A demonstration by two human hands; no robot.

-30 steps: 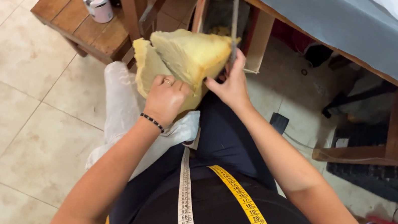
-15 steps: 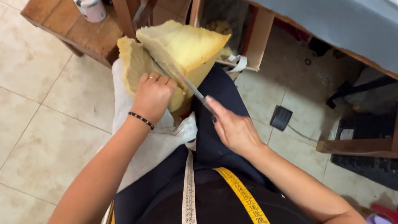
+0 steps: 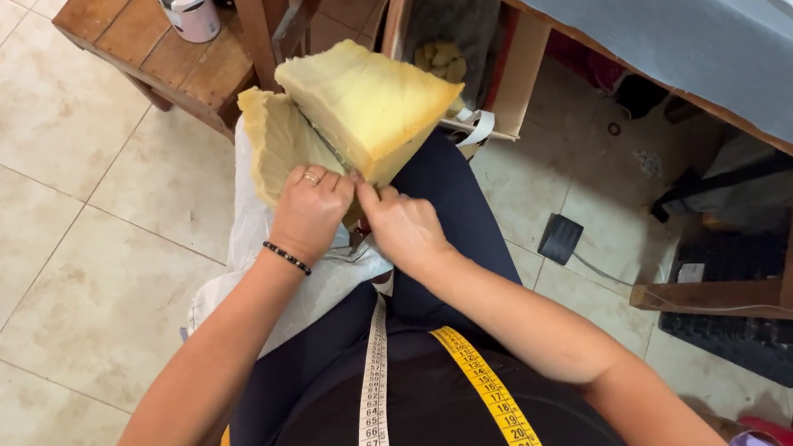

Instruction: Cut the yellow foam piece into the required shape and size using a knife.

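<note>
While both hands gripped the yellow foam block [image 3: 372,105] over the lap, the left hand [image 3: 311,208] and right hand [image 3: 404,227] seemed to pull it apart; next needed a firm tug.

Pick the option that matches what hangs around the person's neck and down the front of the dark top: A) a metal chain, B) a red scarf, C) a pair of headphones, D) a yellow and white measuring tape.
D: a measuring tape with one yellow and one white strand runs down the dark top, below the left hand and right hand that hold the yellow foam block.
</note>
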